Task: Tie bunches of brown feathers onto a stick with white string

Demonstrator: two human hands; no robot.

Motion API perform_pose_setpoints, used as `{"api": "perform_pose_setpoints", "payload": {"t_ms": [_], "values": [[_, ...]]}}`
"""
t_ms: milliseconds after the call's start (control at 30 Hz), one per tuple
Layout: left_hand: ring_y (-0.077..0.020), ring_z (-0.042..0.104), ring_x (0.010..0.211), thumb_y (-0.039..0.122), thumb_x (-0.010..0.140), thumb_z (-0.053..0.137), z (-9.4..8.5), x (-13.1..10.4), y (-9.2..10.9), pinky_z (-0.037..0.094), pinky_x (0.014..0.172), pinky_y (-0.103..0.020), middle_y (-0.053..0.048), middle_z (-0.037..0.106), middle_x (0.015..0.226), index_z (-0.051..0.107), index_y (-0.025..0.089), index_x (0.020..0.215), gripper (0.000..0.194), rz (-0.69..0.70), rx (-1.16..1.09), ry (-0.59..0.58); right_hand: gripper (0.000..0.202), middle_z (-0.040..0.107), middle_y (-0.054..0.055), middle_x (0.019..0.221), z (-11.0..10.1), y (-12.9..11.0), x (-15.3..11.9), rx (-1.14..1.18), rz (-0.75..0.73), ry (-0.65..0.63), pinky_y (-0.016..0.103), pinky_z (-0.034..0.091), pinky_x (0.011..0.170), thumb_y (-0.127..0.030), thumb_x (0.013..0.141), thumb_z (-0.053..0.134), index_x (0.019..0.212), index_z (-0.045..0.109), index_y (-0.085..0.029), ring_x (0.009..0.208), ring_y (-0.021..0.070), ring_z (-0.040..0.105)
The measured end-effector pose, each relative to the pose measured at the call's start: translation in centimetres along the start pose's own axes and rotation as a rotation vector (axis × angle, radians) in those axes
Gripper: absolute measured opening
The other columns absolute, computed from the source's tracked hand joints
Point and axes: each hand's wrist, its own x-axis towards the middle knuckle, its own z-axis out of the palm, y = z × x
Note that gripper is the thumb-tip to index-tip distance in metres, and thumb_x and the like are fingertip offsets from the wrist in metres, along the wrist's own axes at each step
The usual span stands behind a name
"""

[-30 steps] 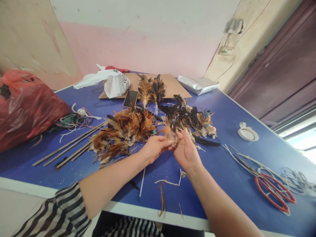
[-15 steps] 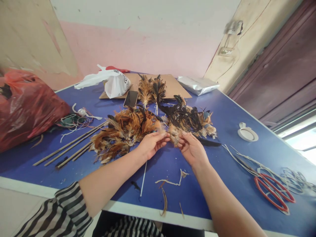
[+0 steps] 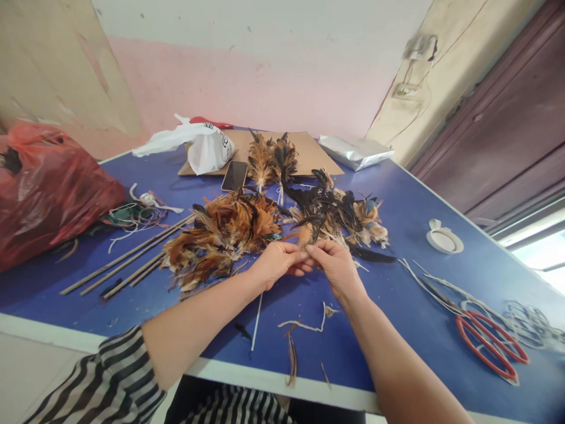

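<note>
One feather tuft [image 3: 305,235] is pinched by left hand [image 3: 278,262] and right hand [image 3: 338,265] near frame centre; brown feather pile [image 3: 233,227] is spread left of centre, red-handled scissors [image 3: 489,340] laid lower right.

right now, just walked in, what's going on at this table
A person's left hand and right hand meet over the blue table, pinching the base of a small feather tuft. A brown feather pile lies to the left, with darker feathers beyond the hands. Red-handled scissors lie off to the right, thin sticks to the left.
</note>
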Motion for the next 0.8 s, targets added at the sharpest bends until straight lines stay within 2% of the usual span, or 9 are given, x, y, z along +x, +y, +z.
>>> {"api": "perform_pose_setpoints", "payload": {"t_ms": [133,233,333,433,533,700,800], "values": [[-0.0112,0.06,0.058,0.034,0.06,0.071,0.02,-0.13,0.15,0.047,0.056,-0.021,-0.009,0.066,0.067,0.067,0.008,0.07,0.028,-0.022,0.023,-0.026,0.023,0.055,-0.003,0.052,-0.06,0.08,-0.03,0.008,-0.016,-0.01,0.022,0.035,0.049,-0.036,0.061,0.069,0.059,0.058,-0.016,0.048,0.0076,0.045],[-0.0124,0.061,0.062,0.033,0.061,0.071,-0.14,-0.11,0.2,0.047,0.056,-0.021,-0.01,0.066,0.071,0.067,0.009,0.071,0.027,-0.049,0.006,-0.049,0.023,0.056,-0.002,0.053,-0.04,0.11,0.0,0.049,-0.012,-0.03,0.023,0.037,0.051,-0.036,0.061,0.07,0.06,0.059,-0.016,0.05,0.0085,0.047],[-0.0138,0.063,0.074,0.029,0.063,0.07,-0.5,0.16,0.14,0.048,0.063,-0.021,-0.011,0.067,0.084,0.068,0.011,0.078,0.024,-0.081,-0.13,-0.058,0.023,0.059,0.0,0.059,-0.18,0.1,0.15,0.096,0.007,-0.008,0.023,0.037,0.05,-0.036,0.062,0.069,0.071,0.062,-0.016,0.051,0.0088,0.047],[-0.0149,0.06,0.086,0.024,0.065,0.069,-0.79,0.43,0.12,0.047,0.072,-0.024,-0.009,0.065,0.093,0.067,0.013,0.082,0.02,-0.057,-0.311,-0.04,0.023,0.056,-0.002,0.056,-0.4,0.08,0.25,0.079,-0.007,0.029,0.021,0.032,0.047,-0.035,0.063,0.07,0.075,0.064,-0.016,0.048,0.0064,0.041],[-0.0144,0.059,0.085,0.021,0.067,0.068,-0.83,0.48,0.15,0.045,0.077,-0.027,-0.008,0.064,0.088,0.066,0.013,0.082,0.018,-0.015,-0.401,-0.057,0.022,0.053,-0.003,0.054,-0.31,0.03,0.09,0.074,0.034,-0.047,0.02,0.03,0.046,-0.037,0.065,0.068,0.071,0.065,-0.016,0.047,0.0053,0.039],[-0.0095,0.053,0.059,0.024,0.069,0.066,-0.59,0.28,0.05,0.044,0.069,-0.027,-0.001,0.054,0.059,0.066,0.01,0.083,0.02,0.032,-0.406,-0.184,0.026,0.057,0.0,0.06,0.39,-0.07,-0.44,0.237,0.242,-0.246,0.02,0.031,0.044,-0.039,0.066,0.067,0.064,0.062,-0.013,0.046,0.0047,0.041],[-0.0079,0.05,0.058,0.023,0.068,0.067,-0.58,0.19,0.09,0.043,0.069,-0.026,-0.001,0.054,0.059,0.067,0.009,0.085,0.023,0.029,-0.398,-0.188,0.024,0.057,-0.001,0.059,0.41,-0.01,-0.49,0.355,0.315,-0.294,0.018,0.03,0.043,-0.035,0.063,0.07,0.063,0.061,-0.013,0.044,0.0031,0.04]]}}
